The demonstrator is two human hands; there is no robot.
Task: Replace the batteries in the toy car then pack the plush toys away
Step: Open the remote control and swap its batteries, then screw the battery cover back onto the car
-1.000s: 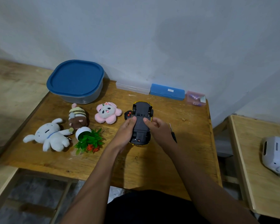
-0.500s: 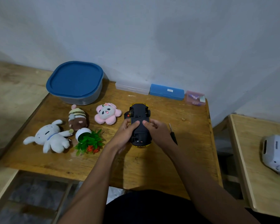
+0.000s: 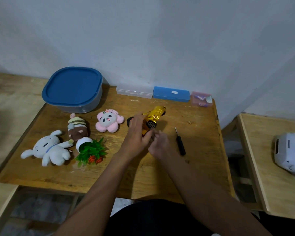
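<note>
The gold toy car (image 3: pixel 156 114) is tipped on its side above the table's middle, one wheel facing me. My left hand (image 3: pixel 136 133) grips its near half from the left. My right hand (image 3: pixel 157 143) sits just below the car's near end, fingers loosely curled and blurred; whether they hold the car is unclear. A black screwdriver (image 3: pixel 180 143) lies right of my hands. Three plush toys lie at the left: a white rabbit (image 3: pixel 48 149), a brown striped one (image 3: pixel 77 127) and a pink flower panda (image 3: pixel 107 120).
A blue-lidded tub (image 3: pixel 73 87) stands at the back left. A clear case (image 3: pixel 134 91), a blue case (image 3: pixel 171 93) and a small pink box (image 3: pixel 201 99) line the wall. A tipped fake plant (image 3: pixel 90 149) lies by the plushes. A black remote (image 3: pixel 129 121) peeks out behind my left hand.
The car, held underside up in both hands before, has been rolled over so its gold body shows. My right hand has slipped back from the car's middle toward its near end.
</note>
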